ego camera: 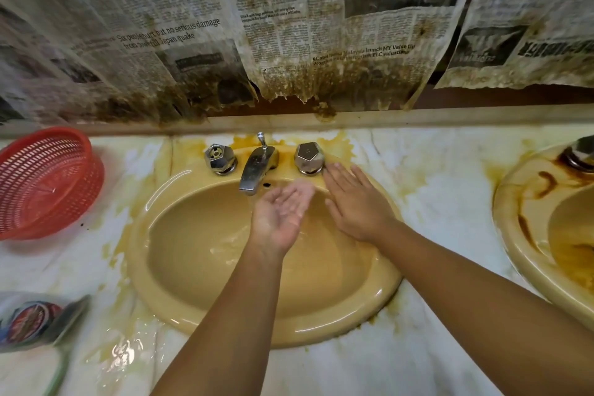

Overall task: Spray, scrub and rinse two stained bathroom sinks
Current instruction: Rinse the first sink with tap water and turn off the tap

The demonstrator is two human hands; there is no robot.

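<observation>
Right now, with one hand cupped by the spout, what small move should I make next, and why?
Probably splash water from your cupped left hand over the yellow stain behind the right tap handle: that patch looks unrinsed, and your right hand lies flat beside it, ready to rub.

I see open bowl room in the sink (180,267) left of my hands; the spout (254,170) overhangs behind, red basket (45,183) crowds the bench (434,202).
</observation>
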